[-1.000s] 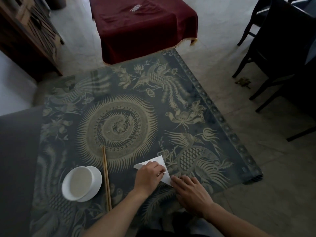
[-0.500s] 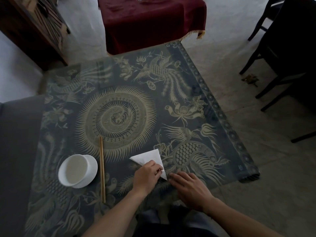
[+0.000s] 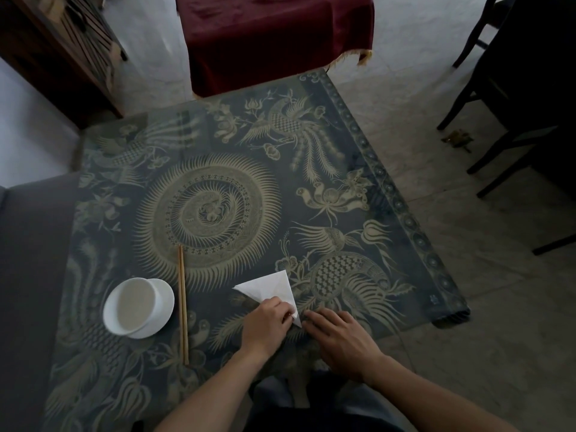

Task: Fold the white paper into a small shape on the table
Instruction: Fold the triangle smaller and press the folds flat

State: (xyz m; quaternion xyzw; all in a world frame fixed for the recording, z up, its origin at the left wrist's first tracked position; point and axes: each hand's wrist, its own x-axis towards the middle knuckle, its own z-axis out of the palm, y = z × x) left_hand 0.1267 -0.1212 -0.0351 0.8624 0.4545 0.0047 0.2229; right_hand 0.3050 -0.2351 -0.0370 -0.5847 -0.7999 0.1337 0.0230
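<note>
Head view, steeply down over table (image 3: 389, 182)

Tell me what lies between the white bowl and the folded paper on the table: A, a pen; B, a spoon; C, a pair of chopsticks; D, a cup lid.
C: a pair of chopsticks lies lengthwise on the table, with the white bowl to its left and the folded paper to its right.
</note>
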